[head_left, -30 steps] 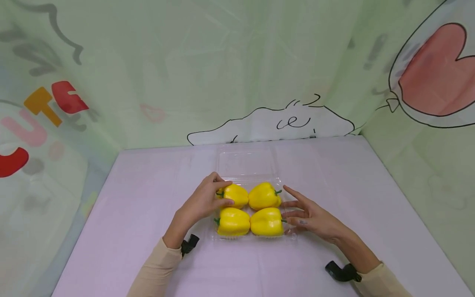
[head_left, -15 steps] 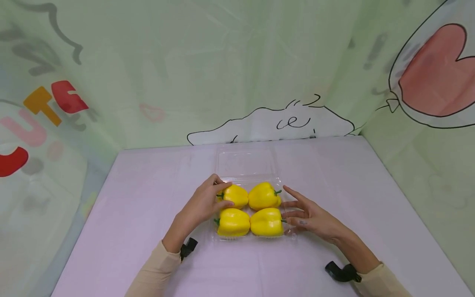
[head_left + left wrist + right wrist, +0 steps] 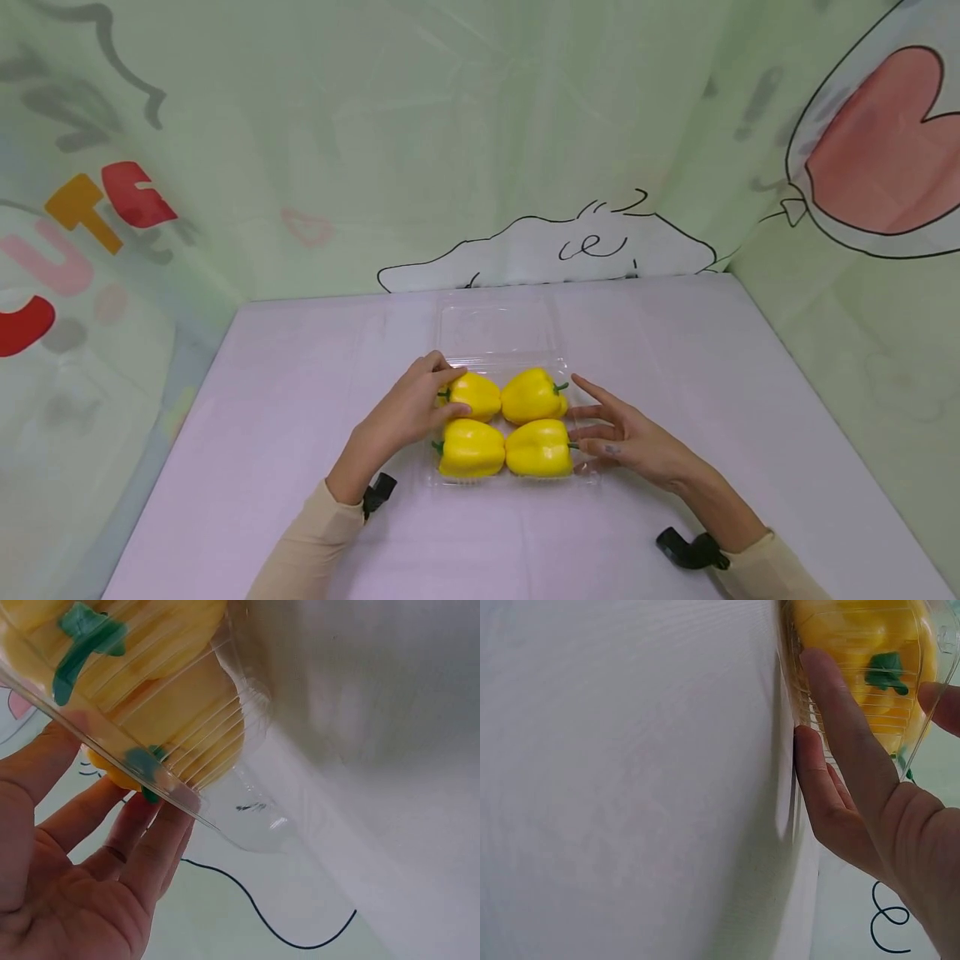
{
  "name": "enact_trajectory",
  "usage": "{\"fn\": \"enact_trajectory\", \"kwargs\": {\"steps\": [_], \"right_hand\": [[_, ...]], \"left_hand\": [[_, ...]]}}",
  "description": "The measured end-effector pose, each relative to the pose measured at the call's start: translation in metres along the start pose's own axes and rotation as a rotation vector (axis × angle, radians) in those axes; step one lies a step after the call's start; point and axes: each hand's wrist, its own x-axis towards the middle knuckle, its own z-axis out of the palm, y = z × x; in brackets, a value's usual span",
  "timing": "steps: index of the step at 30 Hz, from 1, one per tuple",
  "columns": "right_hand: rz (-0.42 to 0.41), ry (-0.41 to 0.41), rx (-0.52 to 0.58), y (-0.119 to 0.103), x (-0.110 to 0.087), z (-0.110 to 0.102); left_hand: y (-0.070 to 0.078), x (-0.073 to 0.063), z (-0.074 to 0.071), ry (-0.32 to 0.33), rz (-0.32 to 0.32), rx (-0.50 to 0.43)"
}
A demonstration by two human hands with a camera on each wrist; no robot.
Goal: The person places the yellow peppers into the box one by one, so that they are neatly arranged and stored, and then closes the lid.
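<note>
Several yellow bell peppers with green stems lie in two rows inside a clear plastic clamshell box, its lid laid back behind it. My left hand reaches over the box's left side, thumb and forefinger on either side of the back-left bell pepper. Other fingers touch the box's outer wall in the left wrist view. My right hand has its fingers extended along the box's right wall, beside the front-right bell pepper. Fingertips of that hand reach the box's lower edge near the table.
The box sits on a table covered with a pale lilac cloth. Light green printed curtains surround the table's back and sides. A black wrist camera is strapped to the left wrist, another black camera to the right.
My left wrist and forearm have shifted slightly left, with the fingers still at the back-left bell pepper. The right hand, the peppers and the box stay practically in place.
</note>
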Motion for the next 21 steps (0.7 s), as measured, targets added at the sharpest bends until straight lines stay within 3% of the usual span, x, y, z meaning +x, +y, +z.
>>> {"fn": "enact_trajectory", "kwargs": {"steps": [7, 15, 21], "right_hand": [[-0.002, 0.003, -0.002, 0.0011, 0.0001, 0.0000], [-0.002, 0.001, 0.000, 0.0026, 0.0004, -0.0003], [-0.001, 0.000, 0.004, 0.0021, 0.0006, -0.0004]], "left_hand": [[-0.0022, 0.0015, -0.0005, -0.014, 0.005, 0.017], [-0.0001, 0.0020, 0.0005, -0.020, -0.064, -0.030], [0.0022, -0.0004, 0.0031, -0.004, -0.065, -0.023]]}}
